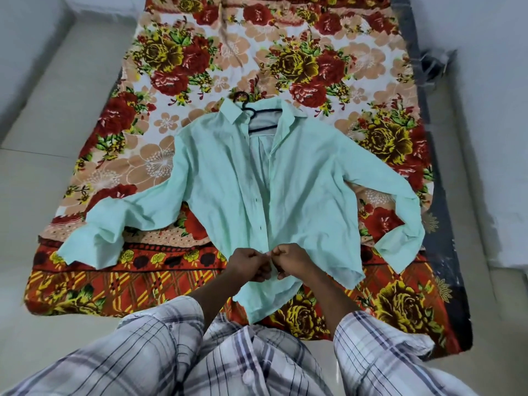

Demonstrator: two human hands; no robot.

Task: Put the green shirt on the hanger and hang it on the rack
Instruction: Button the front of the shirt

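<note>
Together, left hand (251, 264) and right hand (291, 260), each grip a pinch on the green shirt (300, 181).

Your green shirt (300, 178) lies flat on the flowery bed (200, 67), with a dark hanger (258, 118) inside its collar. Your left hand (248, 264) and right hand (291, 260) pinch the shirt's front edges together near the bottom.
</note>
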